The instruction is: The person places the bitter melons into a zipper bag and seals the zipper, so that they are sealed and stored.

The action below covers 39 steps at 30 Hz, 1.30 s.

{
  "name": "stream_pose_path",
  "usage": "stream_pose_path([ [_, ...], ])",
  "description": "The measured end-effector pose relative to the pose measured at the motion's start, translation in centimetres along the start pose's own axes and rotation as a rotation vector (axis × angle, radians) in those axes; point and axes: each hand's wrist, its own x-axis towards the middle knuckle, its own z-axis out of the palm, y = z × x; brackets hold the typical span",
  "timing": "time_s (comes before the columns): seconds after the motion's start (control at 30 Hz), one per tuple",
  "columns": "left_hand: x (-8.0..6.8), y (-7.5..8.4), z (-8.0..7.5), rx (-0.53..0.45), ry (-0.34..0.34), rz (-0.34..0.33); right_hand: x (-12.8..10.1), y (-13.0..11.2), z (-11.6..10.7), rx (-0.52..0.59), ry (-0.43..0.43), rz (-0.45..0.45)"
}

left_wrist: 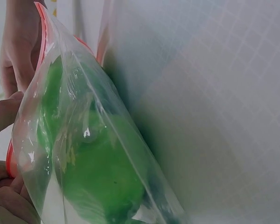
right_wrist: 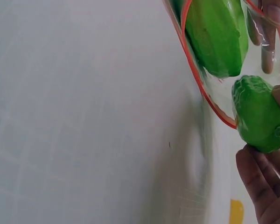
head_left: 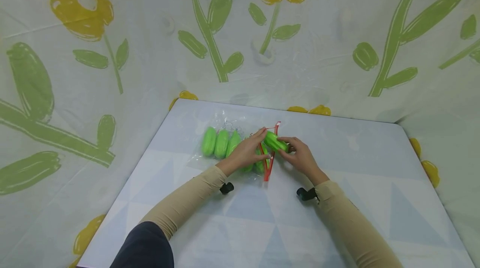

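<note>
A clear plastic bag (head_left: 195, 161) with a red-edged mouth (head_left: 267, 173) lies on the table, holding several green vegetable-shaped pieces (head_left: 221, 144). With its fingers at the red edge, my left hand (head_left: 247, 151) holds the mouth apart; the right wrist view shows some fingers through the plastic. My right hand (head_left: 300, 159) grips another green piece (right_wrist: 259, 114), with ridged sides and a bumpy end, between thumb and fingers. That piece is at the bag's mouth, its bumpy end beside the red rim (right_wrist: 196, 74). Inside the bag, another green piece (right_wrist: 217, 37) lies close to the opening.
The pale table (head_left: 356, 151) has blue triangle patterns. A curtain (head_left: 322, 51) printed with yellow flowers and green leaves stands behind it and at the sides. Dark wrist-worn devices (head_left: 307, 194) sit below both hands.
</note>
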Motion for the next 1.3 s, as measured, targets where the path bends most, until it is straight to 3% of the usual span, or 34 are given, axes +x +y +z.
stream_pose_path([
  [0.3,-0.2,0.0,0.0,0.018,0.008,0.009,0.3,0.0,0.7,-0.025,0.003,0.048],
  [0.9,-0.2,0.1,-0.1,0.016,0.009,0.014,0.6,0.0,1.4,0.118,0.057,0.015],
  [1.3,-0.1,0.0,-0.1,0.031,0.009,0.02,0.9,-0.2,2.2,0.114,0.145,0.001],
])
